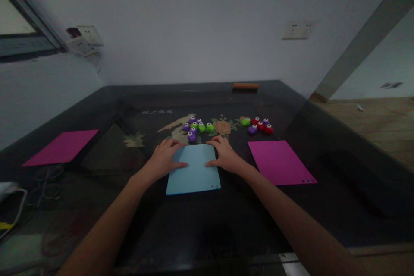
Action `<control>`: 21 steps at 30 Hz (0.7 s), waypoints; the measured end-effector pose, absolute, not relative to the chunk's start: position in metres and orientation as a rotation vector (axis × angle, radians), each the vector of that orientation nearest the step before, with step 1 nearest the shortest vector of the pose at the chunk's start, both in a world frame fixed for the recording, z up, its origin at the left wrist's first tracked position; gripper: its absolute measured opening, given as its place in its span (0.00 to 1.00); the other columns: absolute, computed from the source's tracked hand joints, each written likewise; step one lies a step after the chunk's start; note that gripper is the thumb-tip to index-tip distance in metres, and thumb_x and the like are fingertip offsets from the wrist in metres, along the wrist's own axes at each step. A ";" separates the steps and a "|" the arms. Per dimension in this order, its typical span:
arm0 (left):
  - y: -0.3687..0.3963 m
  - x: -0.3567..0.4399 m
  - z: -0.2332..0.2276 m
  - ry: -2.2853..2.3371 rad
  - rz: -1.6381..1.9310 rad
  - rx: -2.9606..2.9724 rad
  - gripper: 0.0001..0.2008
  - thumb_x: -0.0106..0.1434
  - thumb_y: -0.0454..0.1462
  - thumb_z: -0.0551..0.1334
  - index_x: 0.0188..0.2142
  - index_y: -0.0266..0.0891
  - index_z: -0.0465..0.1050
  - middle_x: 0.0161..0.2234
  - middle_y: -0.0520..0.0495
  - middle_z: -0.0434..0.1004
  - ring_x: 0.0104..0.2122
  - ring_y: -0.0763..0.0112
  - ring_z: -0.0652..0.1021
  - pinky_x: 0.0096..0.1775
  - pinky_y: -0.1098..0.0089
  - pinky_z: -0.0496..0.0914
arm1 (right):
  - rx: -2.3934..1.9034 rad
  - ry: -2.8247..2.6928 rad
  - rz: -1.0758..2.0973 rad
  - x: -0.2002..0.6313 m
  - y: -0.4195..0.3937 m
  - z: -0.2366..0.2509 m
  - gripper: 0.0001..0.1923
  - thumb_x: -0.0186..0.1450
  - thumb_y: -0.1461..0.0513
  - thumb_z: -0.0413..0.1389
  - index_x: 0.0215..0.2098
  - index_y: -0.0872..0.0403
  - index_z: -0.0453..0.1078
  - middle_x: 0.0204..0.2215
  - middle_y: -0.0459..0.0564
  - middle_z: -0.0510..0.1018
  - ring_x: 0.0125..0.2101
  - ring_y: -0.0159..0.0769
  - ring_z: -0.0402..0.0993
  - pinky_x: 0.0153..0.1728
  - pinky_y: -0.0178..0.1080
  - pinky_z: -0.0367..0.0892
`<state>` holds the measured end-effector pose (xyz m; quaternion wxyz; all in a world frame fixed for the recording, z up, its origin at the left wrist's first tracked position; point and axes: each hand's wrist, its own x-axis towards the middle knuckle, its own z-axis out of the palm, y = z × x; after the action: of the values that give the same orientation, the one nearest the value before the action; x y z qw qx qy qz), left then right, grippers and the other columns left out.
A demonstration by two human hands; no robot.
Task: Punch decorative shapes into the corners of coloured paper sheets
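At far left, a white box (7,188) cut off by the frame edge, its make not readable; cords (48,187) beside it are dim and hard to trace. Left pink sheet (63,147) on the dark table (194,228), no writing legible. Left outlet (89,34) on the wall has something reddish plugged in, blurred. Pale Chinese writing (157,112) on the tabletop; 上 and a final 花 seem readable, the rest too soft. Left hand (165,157) on the far left part of the blue sheet (194,179), thumb and fingers apart, thumb on top; some fingertips hidden. Sheet lies at center, small marks in its near right corner, illegible. Purple and green toys (201,127) just beyond it, partly overlapping each other. Right hand (224,155) on the sheet's far right part, thumb spread from fingers, palm side hidden. Brown bar (246,86) at the table's back, unlabeled as far as seen. Green, red and purple toys (259,125) behind the right pink sheet (280,161), which has tiny dark corner marks, unreadable. Right outlet (298,30), no brand legible. Black slab (365,181) at right nearly merges with the table.
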<state>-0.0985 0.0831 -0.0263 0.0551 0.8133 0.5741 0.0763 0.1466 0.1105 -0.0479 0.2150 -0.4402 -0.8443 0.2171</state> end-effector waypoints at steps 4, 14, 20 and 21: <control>0.083 -0.097 -0.024 1.760 0.263 2.477 0.29 0.50 0.50 0.65 0.50 0.44 0.67 0.49 0.41 0.67 0.49 0.52 0.67 0.47 0.56 0.64 | -1.216 -2.338 0.606 0.147 0.109 -0.045 0.40 0.45 0.55 0.68 0.53 0.56 0.64 0.47 0.57 0.65 0.49 0.48 0.59 0.49 0.48 0.59; 0.085 -0.097 -0.014 1.613 0.604 2.240 0.09 0.57 0.38 0.59 0.39 0.42 0.71 0.38 0.49 0.77 0.39 0.62 0.76 0.42 0.65 0.67 | -1.202 -2.341 0.612 0.148 0.109 -0.047 0.41 0.45 0.53 0.68 0.54 0.57 0.63 0.49 0.59 0.63 0.50 0.49 0.59 0.49 0.49 0.59; 0.091 -0.105 -0.014 1.689 0.730 1.998 0.13 0.54 0.44 0.62 0.34 0.38 0.73 0.30 0.49 0.76 0.29 0.65 0.75 0.33 0.67 0.67 | -1.184 -2.146 0.735 0.147 0.103 -0.037 0.29 0.47 0.62 0.67 0.46 0.55 0.66 0.45 0.54 0.68 0.48 0.45 0.62 0.49 0.47 0.60; 0.091 -0.106 -0.014 1.672 0.772 1.916 0.14 0.53 0.45 0.63 0.34 0.37 0.73 0.30 0.49 0.75 0.29 0.65 0.75 0.31 0.68 0.67 | -1.165 -2.070 0.818 0.147 0.103 -0.035 0.26 0.49 0.63 0.65 0.45 0.55 0.65 0.44 0.53 0.70 0.47 0.43 0.64 0.48 0.46 0.61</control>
<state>-0.1064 0.0915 -0.0143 0.2397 0.6999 0.6109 0.2819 0.1468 0.1028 -0.0353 0.3096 -0.4408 -0.7835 0.3096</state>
